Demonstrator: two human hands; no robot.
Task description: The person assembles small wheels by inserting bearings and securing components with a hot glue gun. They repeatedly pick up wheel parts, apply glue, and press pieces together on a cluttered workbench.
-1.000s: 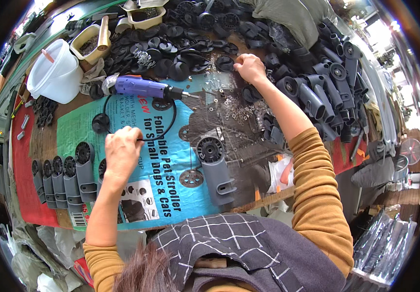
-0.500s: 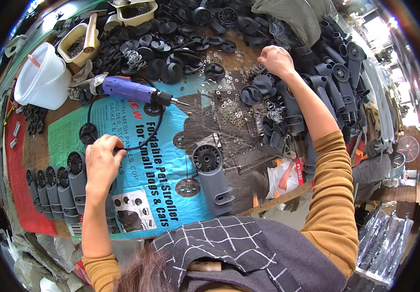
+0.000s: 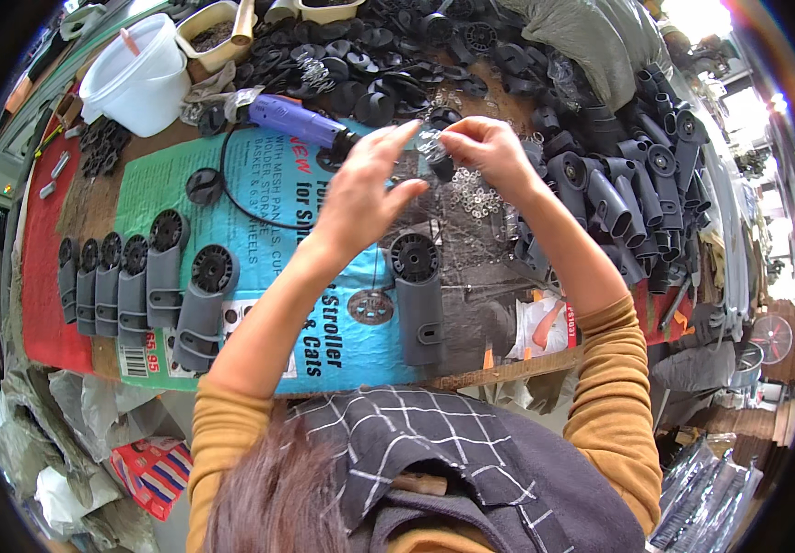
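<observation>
My right hand (image 3: 489, 155) is closed in a pinch over the middle of the table. At its fingertips is a small dark part with a shiny bit (image 3: 434, 155), whose kind I cannot make out. Close by on the left, my left hand (image 3: 363, 195) is open, thumb spread and fingers stretched toward that part. Behind the left hand lies a purple electric screwdriver (image 3: 291, 120), its tip hidden. One grey plastic tube fitting (image 3: 418, 318) with a black toothed disc on top lies in front of me. Another such fitting (image 3: 202, 309) sits at the left, beside a row of several more (image 3: 133, 286).
Loose black discs (image 3: 360, 60) are heaped at the back. Grey tube parts (image 3: 632, 194) pile up on the right. Small metal washers (image 3: 477, 198) are scattered mid-table. A white bucket (image 3: 136, 83) and a cream tub of small parts (image 3: 216, 35) stand at the back left.
My right hand has come back from the far right pile to mid-table with a small part. My left hand has moved from the left fittings up and right toward it. The view has shifted.
</observation>
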